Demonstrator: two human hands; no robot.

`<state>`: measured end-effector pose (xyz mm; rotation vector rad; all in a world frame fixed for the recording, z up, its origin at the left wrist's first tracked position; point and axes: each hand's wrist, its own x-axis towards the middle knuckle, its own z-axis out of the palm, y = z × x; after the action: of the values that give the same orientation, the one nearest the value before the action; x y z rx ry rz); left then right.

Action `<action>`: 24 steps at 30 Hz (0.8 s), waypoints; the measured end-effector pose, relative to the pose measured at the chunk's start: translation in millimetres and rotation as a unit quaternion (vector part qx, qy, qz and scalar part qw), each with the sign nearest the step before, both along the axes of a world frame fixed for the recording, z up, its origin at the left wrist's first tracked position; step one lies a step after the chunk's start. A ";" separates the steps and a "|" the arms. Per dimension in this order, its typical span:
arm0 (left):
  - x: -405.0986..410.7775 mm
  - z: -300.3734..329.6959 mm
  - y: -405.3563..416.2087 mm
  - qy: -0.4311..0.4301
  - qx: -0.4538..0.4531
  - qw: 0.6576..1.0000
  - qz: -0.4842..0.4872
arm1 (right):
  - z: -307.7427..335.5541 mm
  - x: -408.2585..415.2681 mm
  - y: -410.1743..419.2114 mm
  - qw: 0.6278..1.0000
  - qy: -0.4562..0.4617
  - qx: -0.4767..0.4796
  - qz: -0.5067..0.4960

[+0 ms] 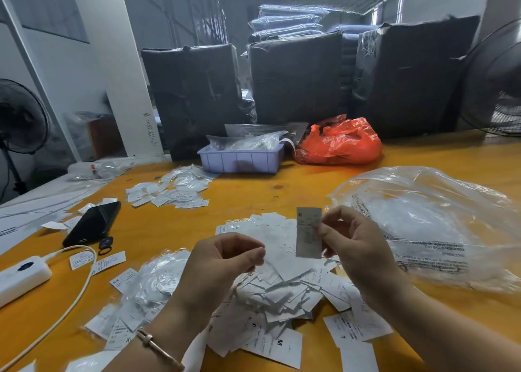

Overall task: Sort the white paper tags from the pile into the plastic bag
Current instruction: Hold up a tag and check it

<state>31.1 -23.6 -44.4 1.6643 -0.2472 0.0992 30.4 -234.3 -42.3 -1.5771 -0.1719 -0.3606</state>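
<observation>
Right hand (355,247) holds one white paper tag (309,232) upright above the pile of tags (282,284), pinched at the tag's right edge between thumb and curled fingers (339,216); most of the tag sticks out to the left of the fingertips, its printed face toward the camera, print too blurred to read. Left hand (222,261) hovers just left of and below the tag, not touching it, fingers curled in with thumb tip near the forefinger; whether it pinches anything can't be told. A thin bracelet (158,346) sits on the left wrist. The pile lies on the orange table (245,199) directly under both hands, loose white slips overlapping, some marked with size letters such as M and S. The clear plastic bag (431,228) lies crumpled on the table to the right of the right hand, near it but not touching the held tag; printed warning text shows on its near side. More tags lie farther back left (172,190) and in clear sleeves near the left forearm (146,284). On the left: a black phone (93,223), a white power bank (19,276) with a cable. At the back: a lavender plastic tray (242,159) and a red-orange plastic bag (341,142), with black-wrapped bales (296,75) behind the table.
</observation>
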 end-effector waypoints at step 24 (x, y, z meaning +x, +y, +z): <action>-6.9 7.5 -2.7 0.058 -0.007 0.994 -0.097 | 3.8 -4.5 2.8 0.983 0.048 -0.065 0.162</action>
<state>24.2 -26.3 -36.9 1.6180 -0.3182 -0.1408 26.0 -231.5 -38.5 -1.6574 -0.3787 -0.0184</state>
